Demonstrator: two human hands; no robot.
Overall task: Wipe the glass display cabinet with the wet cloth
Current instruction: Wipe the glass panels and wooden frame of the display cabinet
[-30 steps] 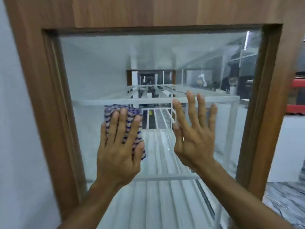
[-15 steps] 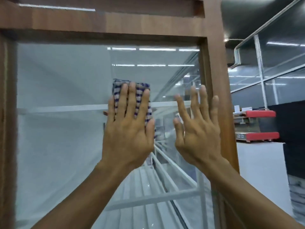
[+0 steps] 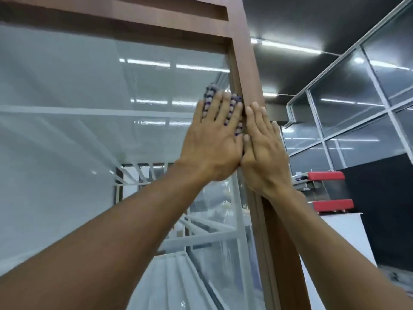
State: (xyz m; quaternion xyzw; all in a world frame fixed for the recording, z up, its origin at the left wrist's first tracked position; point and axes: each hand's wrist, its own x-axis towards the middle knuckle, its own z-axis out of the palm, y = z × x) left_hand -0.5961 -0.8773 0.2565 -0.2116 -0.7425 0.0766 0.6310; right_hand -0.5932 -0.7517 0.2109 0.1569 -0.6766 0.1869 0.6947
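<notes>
Left hand, fingers flat, sweeping checked cloth rightward to glass pane edge; right hand, flat, shifting onto wooden frame post. Upper-right strip getting covered.

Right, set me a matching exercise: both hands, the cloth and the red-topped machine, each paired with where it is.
1 left hand
2 right hand
3 cloth
4 red-topped machine

a on the white counter, far right
b flat against the wooden post
c pinned against the glass
d spread over the cloth

Pairs: 1-d, 2-b, 3-c, 4-a
</notes>
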